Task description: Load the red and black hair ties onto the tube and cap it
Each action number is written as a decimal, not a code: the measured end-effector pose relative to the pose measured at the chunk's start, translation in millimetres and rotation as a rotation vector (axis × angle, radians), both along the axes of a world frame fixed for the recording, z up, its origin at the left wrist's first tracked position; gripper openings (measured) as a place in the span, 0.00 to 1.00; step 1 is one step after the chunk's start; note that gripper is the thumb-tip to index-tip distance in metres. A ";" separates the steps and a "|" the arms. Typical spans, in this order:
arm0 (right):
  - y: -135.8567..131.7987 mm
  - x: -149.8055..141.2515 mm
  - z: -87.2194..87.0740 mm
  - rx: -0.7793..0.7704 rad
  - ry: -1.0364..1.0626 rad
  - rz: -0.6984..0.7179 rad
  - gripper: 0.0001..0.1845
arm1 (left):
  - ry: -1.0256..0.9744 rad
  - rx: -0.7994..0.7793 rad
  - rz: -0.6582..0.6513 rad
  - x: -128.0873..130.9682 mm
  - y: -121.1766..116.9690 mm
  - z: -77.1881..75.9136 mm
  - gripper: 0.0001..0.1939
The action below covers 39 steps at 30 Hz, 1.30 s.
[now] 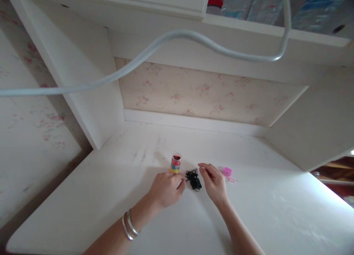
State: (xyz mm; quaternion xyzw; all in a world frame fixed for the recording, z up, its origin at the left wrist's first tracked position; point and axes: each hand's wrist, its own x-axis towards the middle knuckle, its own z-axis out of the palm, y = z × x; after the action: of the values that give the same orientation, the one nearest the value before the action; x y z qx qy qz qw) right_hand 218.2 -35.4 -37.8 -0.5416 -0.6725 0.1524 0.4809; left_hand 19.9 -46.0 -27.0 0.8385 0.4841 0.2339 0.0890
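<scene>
A tangle of thin black loops (pixel 194 180), perhaps hair ties, lies on the white desk between my hands. My left hand (pixel 167 188) is at its left edge, fingers curled and thumb and forefinger pinched together; what they grip, if anything, is too small to name. Just beyond that hand stands a small clear jar (pixel 176 163) with a colourful label, upright and uncovered, with dark and red bits inside. To the right of the tangle, my right hand (pixel 214 183) hovers with bent fingers, a little apart, and nothing visible in them. Beside it lies a pink lid (pixel 227 171) with a loop.
A pale cable (pixel 193 35) hangs across the view above the desk (pixel 132 222). Plastic bottles (pixel 265 6) stand on the shelf overhead. White side panels (pixel 80 70) and a floral back wall (pixel 190 91) enclose the desk.
</scene>
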 end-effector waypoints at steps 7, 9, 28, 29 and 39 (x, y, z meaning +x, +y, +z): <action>-7.8 15.7 -25.3 -0.067 -0.254 0.096 0.10 | 0.020 -0.083 0.026 13.3 1.9 -22.4 0.13; -8.8 13.9 -23.3 -0.048 -0.380 0.118 0.08 | 0.045 -0.095 0.023 15.7 3.1 -26.1 0.13; -6.3 12.0 -29.1 -0.046 -0.582 0.039 0.11 | 0.214 -0.083 0.007 24.9 7.3 -34.1 0.17; -6.2 12.0 -29.7 -0.052 -0.577 0.041 0.11 | 0.209 -0.086 0.009 24.8 6.5 -33.5 0.17; -8.3 11.7 -23.3 -0.109 -0.569 0.112 0.07 | 0.011 0.063 0.053 15.8 0.6 -21.8 0.13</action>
State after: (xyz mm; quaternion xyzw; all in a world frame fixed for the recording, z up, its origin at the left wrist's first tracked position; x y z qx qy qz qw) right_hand 229.9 -43.7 -61.1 -0.5499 -0.7998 0.0567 0.2339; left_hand 35.7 -45.4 -48.8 0.8291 0.4989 0.2464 0.0537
